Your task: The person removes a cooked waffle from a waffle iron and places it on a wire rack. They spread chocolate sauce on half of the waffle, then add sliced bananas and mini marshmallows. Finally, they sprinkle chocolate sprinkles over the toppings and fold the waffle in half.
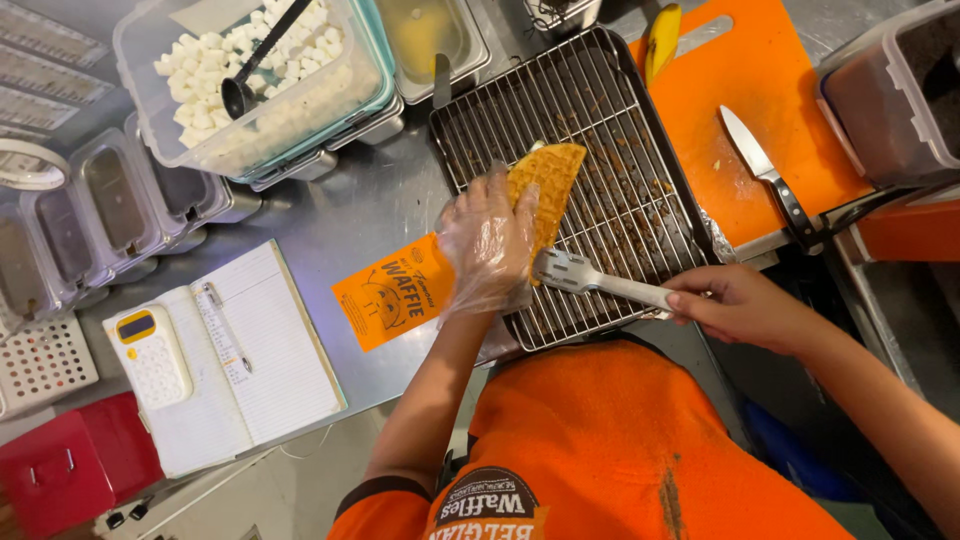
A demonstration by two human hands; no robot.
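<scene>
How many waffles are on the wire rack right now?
1. A single folded waffle lies on the wire rack, under the gloved left hand. The hand may hide something beneath it.

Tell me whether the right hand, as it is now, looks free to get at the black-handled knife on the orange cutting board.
Probably not at once: the right hand grips metal tongs. The black-handled knife lies uncovered on the orange cutting board.

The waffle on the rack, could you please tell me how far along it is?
Done: the waffle is browned and folded on the wire rack. In hand: the gloved left hand steadies it while the right hand brings tongs to its edge. Left: the orange paper sleeve beside the rack holds nothing yet.
</scene>
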